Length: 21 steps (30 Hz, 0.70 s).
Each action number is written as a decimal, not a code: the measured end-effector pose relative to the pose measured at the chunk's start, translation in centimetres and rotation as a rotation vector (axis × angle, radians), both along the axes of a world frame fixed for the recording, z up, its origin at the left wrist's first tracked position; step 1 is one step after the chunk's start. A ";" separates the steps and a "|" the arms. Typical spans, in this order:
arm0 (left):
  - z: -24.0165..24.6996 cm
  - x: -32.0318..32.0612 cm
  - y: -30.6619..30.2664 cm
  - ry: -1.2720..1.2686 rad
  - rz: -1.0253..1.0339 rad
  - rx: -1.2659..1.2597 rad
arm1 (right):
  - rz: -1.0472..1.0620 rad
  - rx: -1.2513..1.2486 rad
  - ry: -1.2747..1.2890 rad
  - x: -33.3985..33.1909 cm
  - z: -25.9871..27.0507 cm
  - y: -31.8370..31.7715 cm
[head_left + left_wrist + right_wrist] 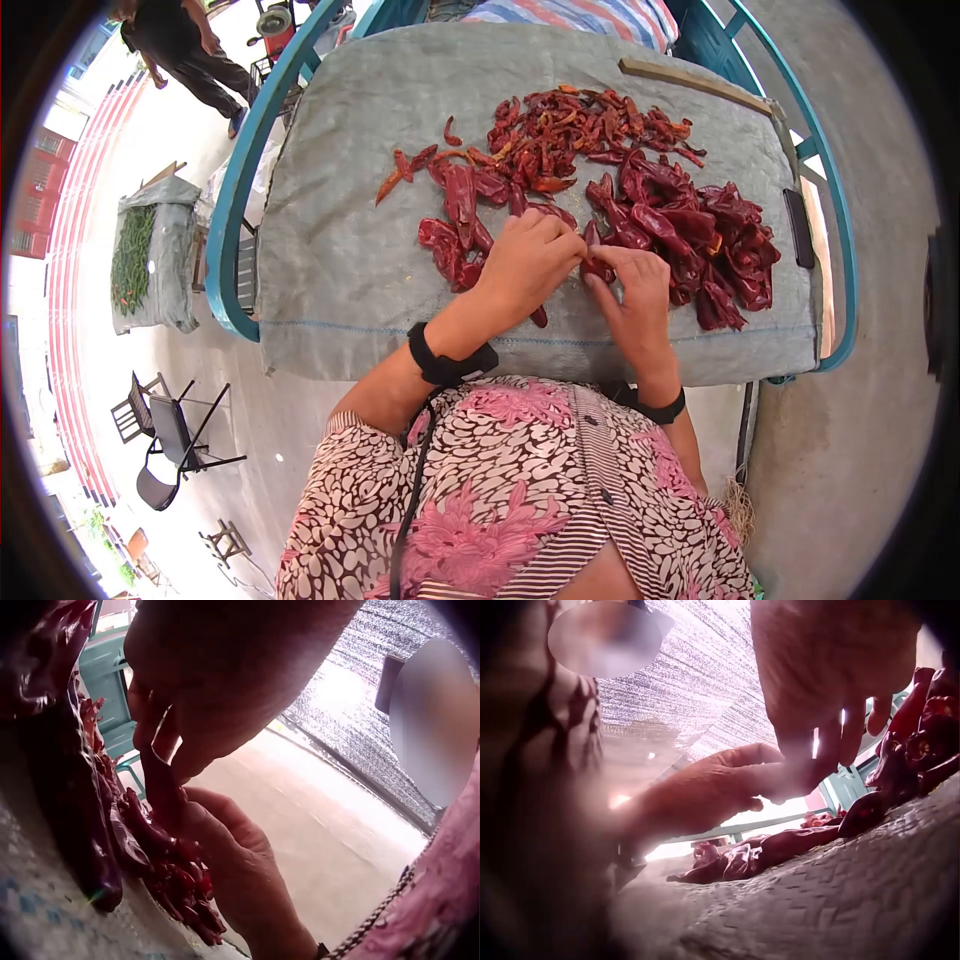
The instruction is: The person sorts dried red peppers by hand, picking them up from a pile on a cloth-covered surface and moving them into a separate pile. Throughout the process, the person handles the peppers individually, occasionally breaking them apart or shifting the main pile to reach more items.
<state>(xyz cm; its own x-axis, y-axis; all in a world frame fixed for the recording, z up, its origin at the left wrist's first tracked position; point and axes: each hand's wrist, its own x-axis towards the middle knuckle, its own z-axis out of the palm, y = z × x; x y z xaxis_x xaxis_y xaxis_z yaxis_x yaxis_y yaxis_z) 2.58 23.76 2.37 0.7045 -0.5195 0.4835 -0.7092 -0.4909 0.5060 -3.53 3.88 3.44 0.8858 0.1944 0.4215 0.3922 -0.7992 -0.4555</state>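
Both hands meet over the near middle of the grey woven sheet, at one dark red dried chili pepper. My left hand pinches its upper end with thumb and fingertips. My right hand grips the pepper's side between thumb and fingers. In the left wrist view the pepper spans the gap between the two hands. Fingers largely hide it in the right wrist view. Right of the hands lies a heap of large wrinkled dried chilies. Flatter dark red chilies lie left of them.
Smaller orange-red chili pieces are heaped farther back. A wooden strip and a dark phone-like object lie along the right side. Teal metal rails flank the sheet. Someone stands beyond, and chairs stand at left.
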 end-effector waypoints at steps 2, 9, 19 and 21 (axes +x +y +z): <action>0.7 -0.2 0.9 0.032 0.074 -0.048 | 0.027 0.022 -0.011 0.1 -0.3 -0.6; -0.5 3.0 7.0 -0.081 0.657 0.233 | -0.341 0.162 -0.188 0.9 1.5 -1.5; 3.0 0.4 5.7 0.115 0.189 0.021 | -0.085 0.591 0.235 -1.1 1.8 1.0; 3.8 -0.5 4.4 0.140 -0.016 0.049 | 0.010 0.578 0.265 -0.7 2.2 1.4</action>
